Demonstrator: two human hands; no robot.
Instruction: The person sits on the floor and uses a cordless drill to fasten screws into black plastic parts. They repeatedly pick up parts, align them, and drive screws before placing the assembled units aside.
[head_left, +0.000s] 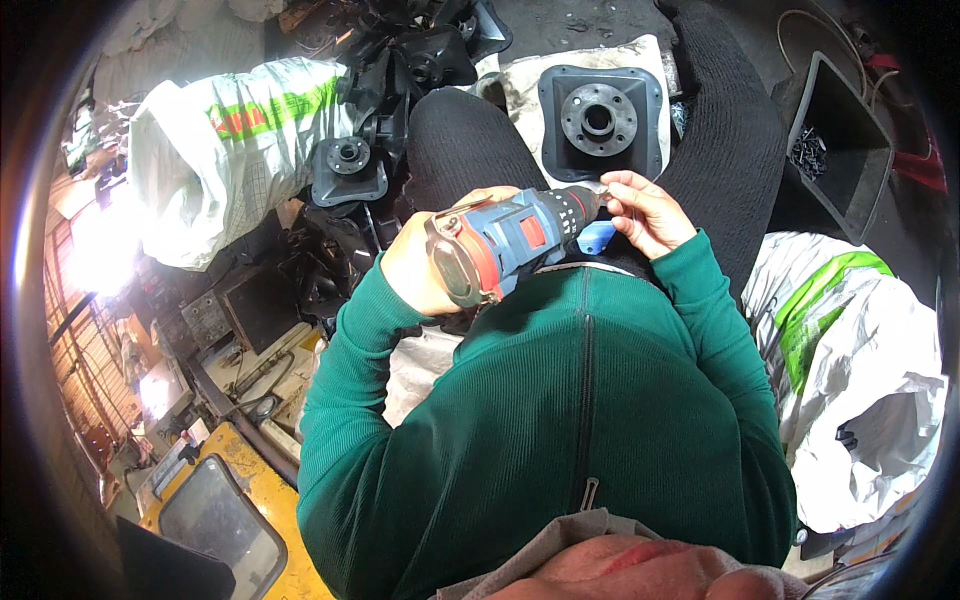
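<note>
A blue, grey and red cordless drill [512, 238] lies across my lap, its chuck toward the right. My left hand [412, 266] is wrapped around its body and grip. At the chuck's front end, the fingertips of my right hand [648, 212] are pinched together; whatever small thing they hold is hidden. Just beyond the drill, between my knees, stands a black square-flanged part [562, 158] topped by a round metal hub [598, 118] with a central bore and several holes. A small blue object [596, 237] shows below the chuck.
Several similar black parts [350, 180] are heaped at the left, next to a white-and-green sack [190, 150]. On the right are a dark bin [850, 120] holding small screws [808, 153] and another white-and-green sack [880, 350]. Yellow machinery [240, 460] stands at the lower left.
</note>
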